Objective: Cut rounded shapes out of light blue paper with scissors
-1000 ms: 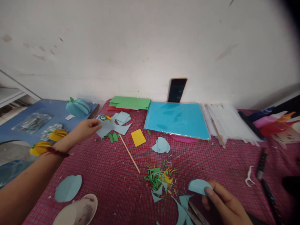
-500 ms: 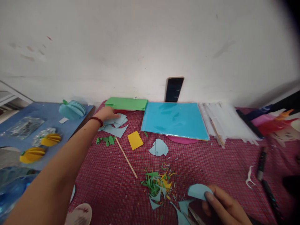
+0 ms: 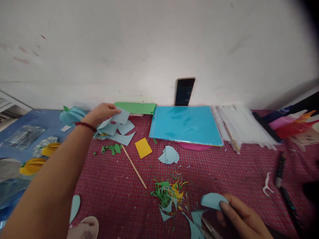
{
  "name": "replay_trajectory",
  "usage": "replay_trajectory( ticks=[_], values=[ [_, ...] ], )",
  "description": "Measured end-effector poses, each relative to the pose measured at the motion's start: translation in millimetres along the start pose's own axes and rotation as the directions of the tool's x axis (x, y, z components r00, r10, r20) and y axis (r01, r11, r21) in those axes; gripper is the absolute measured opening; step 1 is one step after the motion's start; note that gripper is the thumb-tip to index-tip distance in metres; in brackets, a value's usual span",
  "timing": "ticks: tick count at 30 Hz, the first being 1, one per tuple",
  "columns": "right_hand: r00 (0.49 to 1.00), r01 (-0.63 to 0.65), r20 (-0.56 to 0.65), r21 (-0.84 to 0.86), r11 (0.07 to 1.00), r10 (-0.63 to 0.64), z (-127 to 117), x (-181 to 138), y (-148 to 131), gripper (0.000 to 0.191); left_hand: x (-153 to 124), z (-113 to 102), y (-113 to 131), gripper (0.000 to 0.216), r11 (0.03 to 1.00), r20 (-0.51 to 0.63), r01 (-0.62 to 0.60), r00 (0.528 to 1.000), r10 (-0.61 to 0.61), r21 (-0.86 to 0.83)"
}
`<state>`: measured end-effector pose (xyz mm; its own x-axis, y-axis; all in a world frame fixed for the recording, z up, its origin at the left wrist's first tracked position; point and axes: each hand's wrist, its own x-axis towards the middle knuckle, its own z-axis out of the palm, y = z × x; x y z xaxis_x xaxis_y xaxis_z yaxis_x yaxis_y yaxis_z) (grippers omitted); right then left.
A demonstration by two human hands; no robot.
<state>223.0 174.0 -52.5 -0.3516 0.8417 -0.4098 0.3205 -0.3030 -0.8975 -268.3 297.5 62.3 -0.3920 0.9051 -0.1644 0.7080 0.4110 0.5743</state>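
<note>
My left hand (image 3: pixel 104 113) is at the back left, its thumb and fingers closed on a light blue paper piece (image 3: pixel 121 116) raised above a pile of light blue paper (image 3: pixel 126 136). Low on the right, my right hand (image 3: pixel 240 212) pinches a folded light blue half-round of paper (image 3: pixel 213 201). Just under that hand, a pair of scissors (image 3: pixel 210 229) shows in part, beside light blue offcuts (image 3: pixel 193 227). Several cut blue rounds (image 3: pixel 169 155) lie mid-table. Near them are a yellow paper square (image 3: pixel 143 148) and a thin wooden stick (image 3: pixel 134 167).
A heap of green, yellow and blue scraps (image 3: pixel 166 197) lies at front centre. Along the wall are green paper (image 3: pixel 137 108), a blue packet (image 3: pixel 186 124), a leaning phone (image 3: pixel 184 91) and white strips (image 3: pixel 241 127). Finished paper pumpkins (image 3: pixel 32 166) stand on the blue table (image 3: pixel 52 122) at left.
My left hand has risen and shifted left, lifting a light blue paper piece off the pile. My right hand still holds the folded paper in nearly the same place.
</note>
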Motion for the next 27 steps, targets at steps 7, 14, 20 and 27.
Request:
replay_trajectory(
  ticks=[7,14,20,27],
  values=[
    [0.998,0.068,-0.013,0.02,0.998,-0.067,1,1,5,0.039,-59,-42,43,0.019,0.785,-0.264,-0.166,0.965,0.004,-0.596],
    [0.977,0.197,-0.123,0.2,0.96,-0.175,11,-2,-7,0.027,-160,72,74,0.016,0.565,0.212,0.167,0.977,0.015,-0.808],
    [0.94,0.335,-0.172,0.284,0.898,-0.296,13,-18,-28,0.021,-235,179,84,0.014,0.424,0.417,0.363,0.908,0.038,-0.829],
    [0.816,0.567,-0.041,-0.131,0.813,-0.576,12,-15,-27,0.018,-255,232,83,0.013,0.271,0.508,0.468,0.856,0.098,-0.841]
  ],
)
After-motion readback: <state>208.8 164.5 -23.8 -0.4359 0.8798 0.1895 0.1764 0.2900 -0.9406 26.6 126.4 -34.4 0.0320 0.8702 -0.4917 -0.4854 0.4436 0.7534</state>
